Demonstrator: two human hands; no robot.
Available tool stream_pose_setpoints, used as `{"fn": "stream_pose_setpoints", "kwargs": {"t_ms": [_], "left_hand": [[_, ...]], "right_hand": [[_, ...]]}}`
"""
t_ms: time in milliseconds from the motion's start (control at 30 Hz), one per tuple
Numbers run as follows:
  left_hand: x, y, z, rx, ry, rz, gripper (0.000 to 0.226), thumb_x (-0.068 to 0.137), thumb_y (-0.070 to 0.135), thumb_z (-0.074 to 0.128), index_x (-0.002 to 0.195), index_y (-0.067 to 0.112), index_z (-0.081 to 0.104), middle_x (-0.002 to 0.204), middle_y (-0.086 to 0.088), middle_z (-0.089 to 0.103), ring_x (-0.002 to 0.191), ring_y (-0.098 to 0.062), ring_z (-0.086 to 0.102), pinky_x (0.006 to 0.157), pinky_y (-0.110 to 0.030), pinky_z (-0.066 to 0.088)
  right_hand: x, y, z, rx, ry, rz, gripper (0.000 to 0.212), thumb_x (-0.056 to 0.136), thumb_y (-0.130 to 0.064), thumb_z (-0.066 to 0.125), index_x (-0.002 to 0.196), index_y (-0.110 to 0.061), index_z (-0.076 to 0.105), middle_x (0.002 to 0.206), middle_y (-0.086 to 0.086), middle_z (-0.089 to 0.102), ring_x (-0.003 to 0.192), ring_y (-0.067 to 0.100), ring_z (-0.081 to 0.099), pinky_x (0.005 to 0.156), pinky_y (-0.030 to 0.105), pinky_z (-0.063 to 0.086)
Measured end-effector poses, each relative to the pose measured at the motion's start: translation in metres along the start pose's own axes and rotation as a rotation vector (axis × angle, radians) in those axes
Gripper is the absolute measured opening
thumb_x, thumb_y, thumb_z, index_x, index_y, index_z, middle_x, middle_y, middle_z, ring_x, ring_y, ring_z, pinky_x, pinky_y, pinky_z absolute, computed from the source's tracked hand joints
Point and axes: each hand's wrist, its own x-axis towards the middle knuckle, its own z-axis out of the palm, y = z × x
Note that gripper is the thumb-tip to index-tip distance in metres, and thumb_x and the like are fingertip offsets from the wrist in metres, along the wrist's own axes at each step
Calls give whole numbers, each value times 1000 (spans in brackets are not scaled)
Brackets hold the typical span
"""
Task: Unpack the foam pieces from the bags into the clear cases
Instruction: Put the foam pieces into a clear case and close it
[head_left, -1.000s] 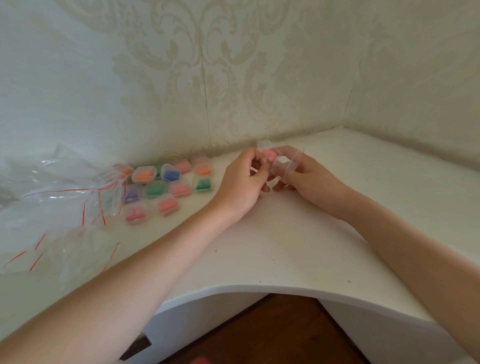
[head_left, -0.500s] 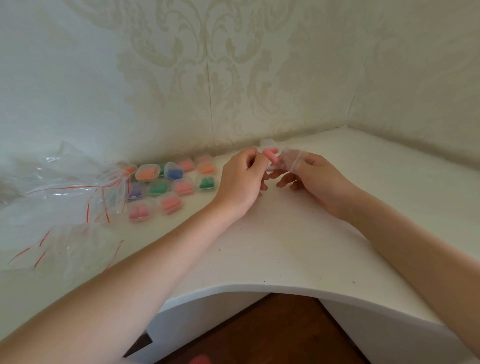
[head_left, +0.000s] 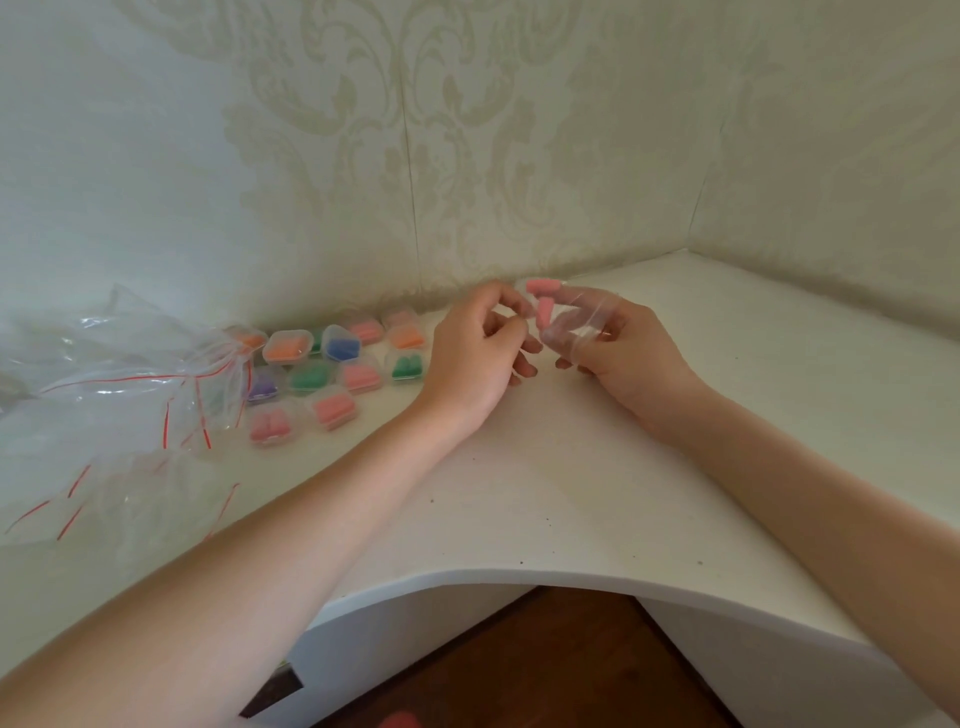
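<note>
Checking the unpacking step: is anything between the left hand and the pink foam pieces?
Yes: the small clear bag held by the right hand wraps the pink foam pieces. The left hand is beside them at the bag's edge.

head-worn view, down over desk (head_left: 571, 493)
</note>
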Motion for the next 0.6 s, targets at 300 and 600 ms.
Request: {"fn": "stream_pose_setpoints", "kwargs": {"t_ms": [300, 600], "left_hand": [[-1, 5, 0, 76, -70, 39, 15, 89, 11, 53, 78, 16, 62, 73, -2, 62, 61, -14, 57, 47, -14, 41], [-10, 12, 4, 80, -176, 102, 25, 90, 5, 44, 71, 19, 54, 75, 3, 58, 73, -16, 57, 53, -15, 44]], "right_hand": [[0, 2, 2, -6, 106, 25, 17, 85, -15, 69, 100, -23, 69, 77, -13, 66, 58, 0, 55, 56, 13, 43], [6, 2, -5, 285, -98, 183, 9, 85, -30, 62, 89, -26, 56, 72, -8, 56, 62, 6, 47, 61, 22, 34]]}}
